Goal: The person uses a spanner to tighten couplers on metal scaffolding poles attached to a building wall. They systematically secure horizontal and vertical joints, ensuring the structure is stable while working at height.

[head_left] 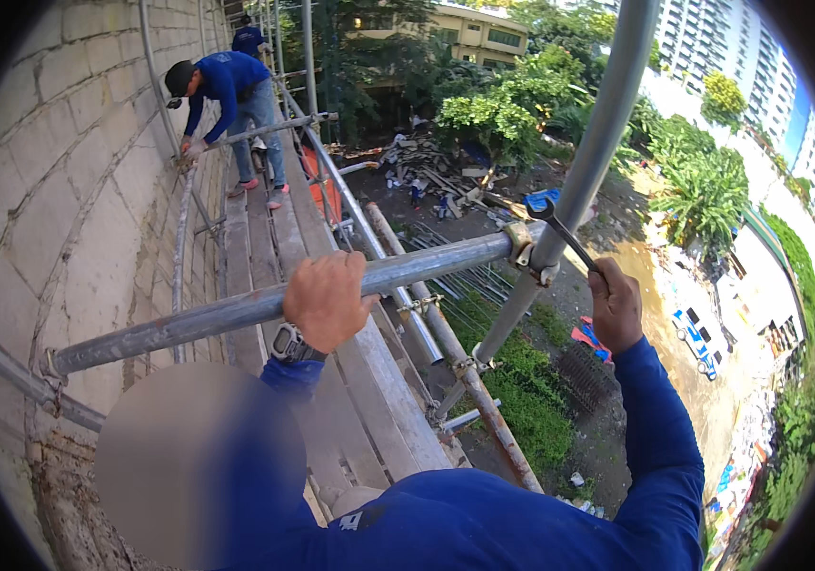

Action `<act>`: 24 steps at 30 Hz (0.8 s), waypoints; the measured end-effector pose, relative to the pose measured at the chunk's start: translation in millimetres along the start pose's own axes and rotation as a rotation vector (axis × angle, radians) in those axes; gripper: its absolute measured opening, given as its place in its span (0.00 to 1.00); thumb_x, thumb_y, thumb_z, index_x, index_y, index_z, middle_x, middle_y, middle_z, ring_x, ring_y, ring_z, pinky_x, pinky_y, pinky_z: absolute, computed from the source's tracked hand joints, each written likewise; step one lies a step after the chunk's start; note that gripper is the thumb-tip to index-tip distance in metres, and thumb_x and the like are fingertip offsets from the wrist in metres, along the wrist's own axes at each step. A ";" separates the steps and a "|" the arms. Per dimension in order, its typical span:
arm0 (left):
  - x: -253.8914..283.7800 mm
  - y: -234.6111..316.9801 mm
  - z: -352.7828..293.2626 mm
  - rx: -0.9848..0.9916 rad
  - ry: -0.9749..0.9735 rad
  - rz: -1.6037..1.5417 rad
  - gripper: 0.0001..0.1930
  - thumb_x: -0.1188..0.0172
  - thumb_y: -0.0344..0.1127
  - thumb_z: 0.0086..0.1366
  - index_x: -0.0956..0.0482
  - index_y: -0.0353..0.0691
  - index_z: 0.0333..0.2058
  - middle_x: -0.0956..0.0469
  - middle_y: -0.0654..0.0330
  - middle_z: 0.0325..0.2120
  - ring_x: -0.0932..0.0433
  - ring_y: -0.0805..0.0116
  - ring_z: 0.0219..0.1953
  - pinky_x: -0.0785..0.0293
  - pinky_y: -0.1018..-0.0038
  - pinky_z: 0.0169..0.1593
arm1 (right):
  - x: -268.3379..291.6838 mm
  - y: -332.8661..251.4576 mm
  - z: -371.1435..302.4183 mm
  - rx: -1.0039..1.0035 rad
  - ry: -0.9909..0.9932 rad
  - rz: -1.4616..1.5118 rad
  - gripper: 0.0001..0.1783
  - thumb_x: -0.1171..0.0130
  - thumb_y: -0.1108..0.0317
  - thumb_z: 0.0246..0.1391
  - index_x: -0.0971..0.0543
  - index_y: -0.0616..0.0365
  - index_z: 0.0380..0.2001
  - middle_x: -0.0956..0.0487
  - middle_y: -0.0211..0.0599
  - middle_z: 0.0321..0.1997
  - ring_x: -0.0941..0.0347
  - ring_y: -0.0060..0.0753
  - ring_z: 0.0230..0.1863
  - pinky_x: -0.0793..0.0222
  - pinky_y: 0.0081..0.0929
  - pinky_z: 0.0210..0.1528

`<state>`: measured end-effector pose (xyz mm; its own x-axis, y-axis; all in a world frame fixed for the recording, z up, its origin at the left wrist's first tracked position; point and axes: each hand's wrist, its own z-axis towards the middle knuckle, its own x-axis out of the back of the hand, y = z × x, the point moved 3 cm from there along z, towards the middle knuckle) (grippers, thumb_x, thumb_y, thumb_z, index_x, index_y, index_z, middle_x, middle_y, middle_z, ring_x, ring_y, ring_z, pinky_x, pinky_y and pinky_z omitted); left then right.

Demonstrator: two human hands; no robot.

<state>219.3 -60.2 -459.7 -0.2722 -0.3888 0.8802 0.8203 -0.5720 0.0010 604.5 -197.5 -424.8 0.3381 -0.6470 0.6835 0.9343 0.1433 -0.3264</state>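
Observation:
My left hand (327, 303) is wrapped over a grey horizontal scaffold tube (179, 319), and a watch (290, 343) sits on that wrist. In my right hand (616, 306) is an open-end wrench (569, 233), its fingers closed round the lower end of the handle. The wrench's jaw is up by the scaffold coupler (522, 246) that joins the horizontal tube to a thick upright tube (596, 133); whether it grips a nut, I cannot tell. At its left end, the horizontal tube meets another tube (8, 366) near the wall.
A block wall (65, 181) runs along the left. Below me lie walkway planks (369, 390). Farther along them a co-worker (227, 86) bends over a tube, with another person (248, 38) behind. Beyond the right-hand tubes the ground drops far below, with debris (446, 176) and grass (531, 400).

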 end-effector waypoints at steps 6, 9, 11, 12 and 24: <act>-37.6 37.3 -72.4 -0.166 0.415 -0.609 0.22 0.36 0.41 0.68 0.22 0.39 0.57 0.22 0.53 0.55 0.24 0.49 0.57 0.34 0.57 0.64 | -83.2 -69.5 -52.1 0.101 -0.255 0.427 0.09 0.45 0.68 0.70 0.23 0.63 0.37 0.29 0.36 0.21 0.33 0.27 0.23 0.37 0.32 0.29; -51.6 67.3 -124.8 0.009 0.347 -1.166 0.23 0.47 0.44 0.78 0.25 0.35 0.62 0.23 0.48 0.57 0.25 0.49 0.61 0.35 0.58 0.68 | -155.0 -131.0 -83.5 -0.007 -0.490 0.863 0.10 0.48 0.66 0.73 0.25 0.62 0.39 0.28 0.28 0.22 0.34 0.18 0.26 0.38 0.25 0.28; -61.0 70.2 -152.0 0.258 0.299 -1.523 0.23 0.54 0.45 0.82 0.25 0.33 0.61 0.21 0.47 0.56 0.22 0.57 0.60 0.28 0.64 0.64 | -188.9 -179.3 -106.8 0.027 -0.607 0.990 0.08 0.49 0.68 0.73 0.26 0.62 0.42 0.25 0.31 0.25 0.31 0.20 0.27 0.36 0.25 0.29; -65.4 60.3 -163.8 0.309 0.333 -1.521 0.22 0.55 0.45 0.83 0.24 0.33 0.60 0.20 0.48 0.55 0.22 0.59 0.59 0.28 0.65 0.64 | -204.4 -197.9 -118.1 0.047 -0.661 1.045 0.07 0.50 0.70 0.72 0.26 0.63 0.45 0.23 0.35 0.27 0.28 0.25 0.27 0.34 0.28 0.31; 144.4 -166.8 -322.6 0.782 0.253 -0.458 0.20 0.50 0.47 0.81 0.22 0.33 0.43 0.19 0.51 0.26 0.18 0.56 0.31 0.26 0.62 0.37 | -189.3 -360.7 10.2 0.872 -0.289 0.680 0.16 0.34 0.80 0.44 0.20 0.64 0.40 0.20 0.47 0.44 0.25 0.55 0.44 0.29 0.46 0.48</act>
<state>-119.1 -253.9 -485.8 -0.6777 -0.4440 0.5861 0.6863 -0.0958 0.7210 204.6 -119.1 -429.9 0.7115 -0.0563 0.7004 0.2704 0.9420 -0.1990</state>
